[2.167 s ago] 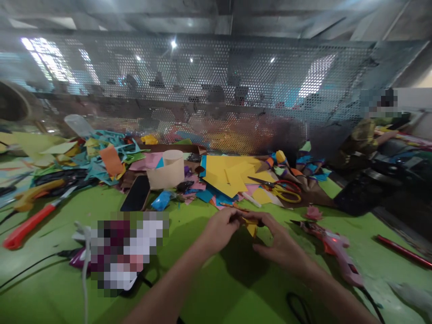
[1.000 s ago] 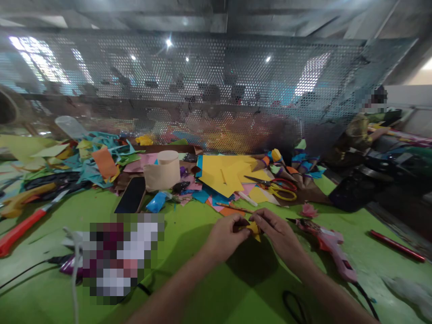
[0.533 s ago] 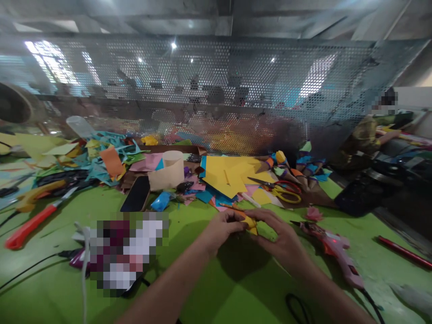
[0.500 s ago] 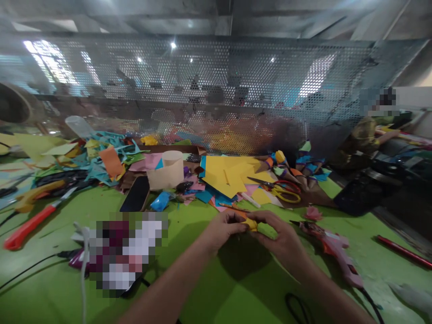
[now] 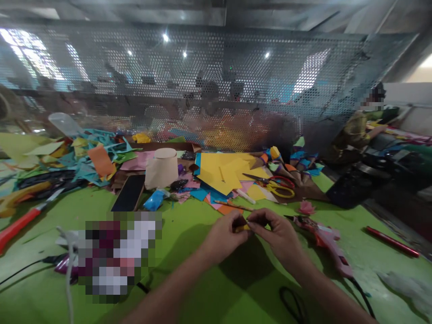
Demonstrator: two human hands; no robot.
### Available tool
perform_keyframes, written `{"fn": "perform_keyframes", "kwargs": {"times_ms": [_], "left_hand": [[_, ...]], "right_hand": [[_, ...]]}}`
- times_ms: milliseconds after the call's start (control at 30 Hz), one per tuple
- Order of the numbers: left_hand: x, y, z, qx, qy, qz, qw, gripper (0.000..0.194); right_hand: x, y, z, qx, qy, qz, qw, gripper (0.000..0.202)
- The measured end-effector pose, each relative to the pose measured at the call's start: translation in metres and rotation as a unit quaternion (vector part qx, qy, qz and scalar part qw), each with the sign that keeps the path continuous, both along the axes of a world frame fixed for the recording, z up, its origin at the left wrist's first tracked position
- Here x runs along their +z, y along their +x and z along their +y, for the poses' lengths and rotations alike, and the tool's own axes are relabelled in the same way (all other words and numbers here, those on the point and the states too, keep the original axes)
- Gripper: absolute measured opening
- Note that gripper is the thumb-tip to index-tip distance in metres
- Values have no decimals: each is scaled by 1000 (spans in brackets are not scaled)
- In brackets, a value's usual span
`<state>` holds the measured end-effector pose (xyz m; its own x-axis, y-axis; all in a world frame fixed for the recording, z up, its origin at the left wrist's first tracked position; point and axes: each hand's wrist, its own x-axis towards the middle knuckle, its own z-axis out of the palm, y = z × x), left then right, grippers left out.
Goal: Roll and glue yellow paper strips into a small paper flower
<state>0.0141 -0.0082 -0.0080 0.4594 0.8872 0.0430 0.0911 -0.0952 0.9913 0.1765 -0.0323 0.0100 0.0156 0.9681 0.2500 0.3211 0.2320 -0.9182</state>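
Note:
My left hand (image 5: 227,234) is closed around a small yellow paper piece (image 5: 241,228), mostly hidden by the fingers. Thumb and forefinger of my right hand (image 5: 275,229) are pinched together at the upper edge of that piece; whether they grip it or something tiny is hidden. Both hands hover over the green tabletop (image 5: 189,279), fingertips touching or nearly so. Just right of my right hand lies a pink glue gun (image 5: 327,240), with a pink paper flower (image 5: 306,207) behind it. Beyond the hands are a pencil (image 5: 232,205) and yellow paper sheets (image 5: 222,168).
Yellow-handled scissors (image 5: 280,188) rest on paper scraps at the back. A phone (image 5: 128,193), beige paper roll (image 5: 162,168) and red-handled cutter (image 5: 23,227) are leftward. A red pen (image 5: 391,241) lies right. A perforated metal panel (image 5: 189,81) stands behind; a person (image 5: 357,126) is at far right.
The yellow piece is now more covered by my left fingers. My right fingers have drawn in from its side into a pinch at the top. The whole view has shifted slightly.

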Motion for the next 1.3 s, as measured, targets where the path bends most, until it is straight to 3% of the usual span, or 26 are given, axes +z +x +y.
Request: {"fn": "perform_keyframes", "kwargs": {"times_ms": [133, 233, 367, 533, 600, 700, 767, 833, 1000, 1133, 1300], "left_hand": [[5, -2, 4, 20, -51, -23, 998, 21], [11, -8, 7, 41, -102, -57, 992, 26], [17, -13, 7, 37, -180, -121, 975, 37], [20, -12, 5, -3, -205, -103, 973, 34], [17, -12, 5, -10, -171, -63, 983, 30], [12, -13, 5, 11, -36, 61, 997, 24], [11, -16, 6, 22, 53, 151, 987, 19], [14, -20, 6, 6, 91, 209, 974, 15], [29, -25, 6, -21, 172, 316, 933, 28], [30, -22, 6, -30, 217, 335, 916, 24], [27, -19, 6, -25, 246, 323, 913, 18]], "right_hand": [[5, 6, 2, -9, -19, -5, 1000, 20], [12, 10, 1, -13, 75, -66, 995, 17], [15, 8, -3, 70, 212, -217, 950, 23], [11, 4, -3, 100, 233, -335, 908, 27], [10, 5, -3, 107, 231, -351, 901, 24], [7, 6, -3, 118, 225, -364, 896, 23], [4, 8, -3, 120, 224, -375, 891, 22], [1, 9, -3, 117, 231, -382, 887, 21], [2, 13, 0, 100, 263, -386, 878, 18], [-1, 19, 3, 86, 252, -362, 893, 16], [-12, 27, 9, 73, 152, -318, 933, 15]]}}
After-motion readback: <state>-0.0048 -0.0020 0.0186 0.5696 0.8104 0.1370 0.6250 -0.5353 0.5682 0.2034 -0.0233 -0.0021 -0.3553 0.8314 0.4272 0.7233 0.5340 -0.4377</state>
